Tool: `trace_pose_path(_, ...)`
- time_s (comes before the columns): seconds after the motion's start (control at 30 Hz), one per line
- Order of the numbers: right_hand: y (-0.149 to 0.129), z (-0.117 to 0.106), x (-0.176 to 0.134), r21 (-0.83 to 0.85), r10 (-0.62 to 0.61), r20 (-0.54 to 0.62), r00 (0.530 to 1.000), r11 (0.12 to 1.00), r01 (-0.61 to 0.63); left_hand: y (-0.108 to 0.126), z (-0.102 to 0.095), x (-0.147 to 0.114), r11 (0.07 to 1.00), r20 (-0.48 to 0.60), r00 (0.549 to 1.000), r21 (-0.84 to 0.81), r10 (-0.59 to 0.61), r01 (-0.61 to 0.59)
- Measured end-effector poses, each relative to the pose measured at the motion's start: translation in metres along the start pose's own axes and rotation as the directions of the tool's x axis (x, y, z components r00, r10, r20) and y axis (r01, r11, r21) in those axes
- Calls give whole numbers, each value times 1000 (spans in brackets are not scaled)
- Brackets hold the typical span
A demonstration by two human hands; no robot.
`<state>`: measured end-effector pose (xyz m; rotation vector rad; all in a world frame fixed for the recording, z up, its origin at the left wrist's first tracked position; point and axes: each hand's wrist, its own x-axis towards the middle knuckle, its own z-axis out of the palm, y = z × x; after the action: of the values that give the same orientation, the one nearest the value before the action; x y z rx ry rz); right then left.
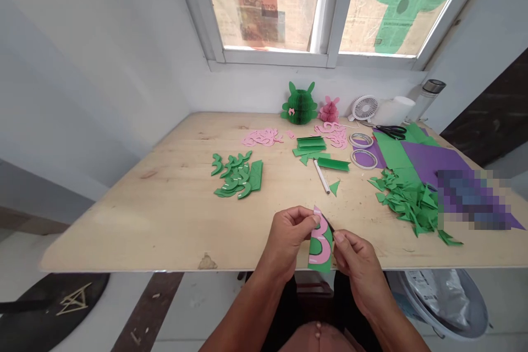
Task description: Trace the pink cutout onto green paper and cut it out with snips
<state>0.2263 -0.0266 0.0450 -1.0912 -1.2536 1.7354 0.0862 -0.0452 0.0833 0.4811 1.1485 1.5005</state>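
My left hand [295, 231] pinches the top of a small piece of green paper [317, 267], with a pink paper cutout [325, 253] shaped like a 3 lying on its face. Thumb and fingers press both layers together over the table's front edge. My right hand [357, 253] is closed at the right side of the paper. A thin dark blade, apparently of scissors [328, 224], points up and left from its fingers along the paper's edge; the handles are hidden in the hand.
On the table [165, 220] lie green 3-shaped cutouts [237, 179], pink cutouts [262, 137], a white pen [322, 177], tape rolls [363, 159], green scraps [412, 201] and black-handled scissors [391, 132]. Paper figures [301, 107] and a small fan [364, 107] stand behind. A bucket [474, 308] is below right.
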Motion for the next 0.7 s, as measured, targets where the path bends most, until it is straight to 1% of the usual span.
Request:
trace_pose_path(0.3,-1,3,-3,-67,-13,-36,999,998,11,-1,-3,-1,1000,-3,1000,14,9,-9)
trace_pose_path(0.5,-2,3,-5,-121,-53,-48,997,992,47,-1,-3,-2,1000,3,1000,10,12,-12)
trace_pose_path(0.7,1,3,-5,-97,-54,-53,997,994,49,1,-1,-4,1000,12,1000,-6,-10,10)
